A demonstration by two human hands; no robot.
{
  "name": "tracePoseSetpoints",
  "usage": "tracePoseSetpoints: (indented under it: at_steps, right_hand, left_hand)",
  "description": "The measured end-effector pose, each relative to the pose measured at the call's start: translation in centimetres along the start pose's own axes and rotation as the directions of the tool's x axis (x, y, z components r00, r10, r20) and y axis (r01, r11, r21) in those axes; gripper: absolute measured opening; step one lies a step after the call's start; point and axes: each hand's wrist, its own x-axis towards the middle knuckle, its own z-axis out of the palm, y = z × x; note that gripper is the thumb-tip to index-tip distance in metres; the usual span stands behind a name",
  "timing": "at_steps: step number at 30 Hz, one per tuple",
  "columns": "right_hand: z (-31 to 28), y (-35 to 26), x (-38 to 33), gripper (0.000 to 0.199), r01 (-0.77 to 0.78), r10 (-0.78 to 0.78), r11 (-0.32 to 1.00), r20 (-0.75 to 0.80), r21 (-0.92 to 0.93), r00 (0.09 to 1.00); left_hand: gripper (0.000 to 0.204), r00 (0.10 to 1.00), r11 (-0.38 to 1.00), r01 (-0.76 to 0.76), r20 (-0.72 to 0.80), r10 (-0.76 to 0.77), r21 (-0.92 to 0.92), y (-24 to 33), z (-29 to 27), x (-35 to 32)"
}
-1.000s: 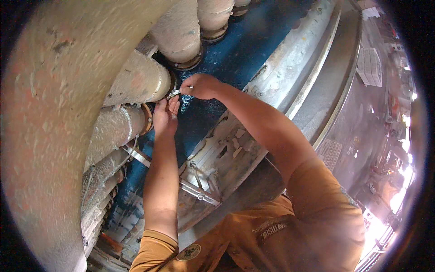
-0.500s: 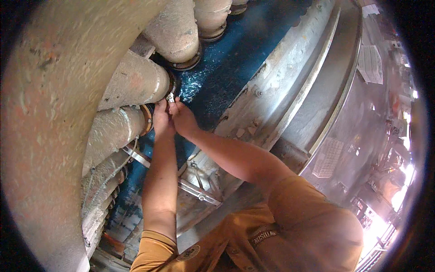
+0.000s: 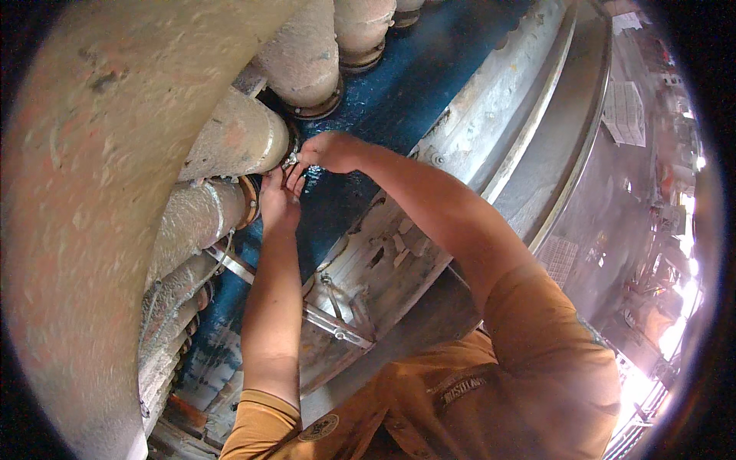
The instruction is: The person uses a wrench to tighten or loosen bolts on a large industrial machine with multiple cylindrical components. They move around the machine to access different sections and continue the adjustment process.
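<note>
A thick, dusty beige pipe (image 3: 234,138) ends in a dark flange ring (image 3: 293,139) just above a blue, wet-looking surface (image 3: 360,146). At the ring's lower edge sits a small silvery metal fitting (image 3: 290,159); its exact kind is too small to tell. My right hand (image 3: 331,151) reaches in from the right, with thumb and fingertips pinched on that fitting. Just below it, my left hand (image 3: 280,201) lies against the lower side of the ring. Its fingers point up and stand partly apart, with some tips hidden beside the pipe end.
A large curved beige duct (image 3: 92,230) fills the left side. Several similar pipes (image 3: 299,57) run along it. A flat metal bar (image 3: 337,328) crosses below my hands, and a curved metal rim (image 3: 529,115) rises on the right. Beyond it lies a white crate (image 3: 625,113).
My right hand has swung up and right, its elbow raised, and now grips the fitting from the right side. My left hand has stayed near the ring, its fingers now more spread.
</note>
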Motion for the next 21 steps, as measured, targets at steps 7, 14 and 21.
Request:
tracePoseSetpoints:
  at_steps: [7, 14, 21]
  right_hand:
    - [-0.2, -0.3, 0.9, 0.033, -0.043, 0.035, 0.994, 0.076, 0.103, 0.996]
    - [12.4, -3.5, 0.2, 0.027, -0.008, 0.395, 0.820, -0.557, 0.572, 0.731]
    - [9.8, -1.3, -2.6, 0.033, 0.138, 0.206, 0.760, -0.436, 0.636, 0.876]
  left_hand:
    - [0.030, 0.999, 1.000, 0.002, -0.036, -0.002, -0.008, -0.1, 0.2, 0.1]
    - [0.031, 0.998, 0.996, -0.063, 0.005, 0.063, 0.064, -0.9, -1.7, 1.4]
    - [0.028, 0.999, 0.996, -0.042, 0.005, 0.043, -0.076, -0.7, -0.8, 0.4]
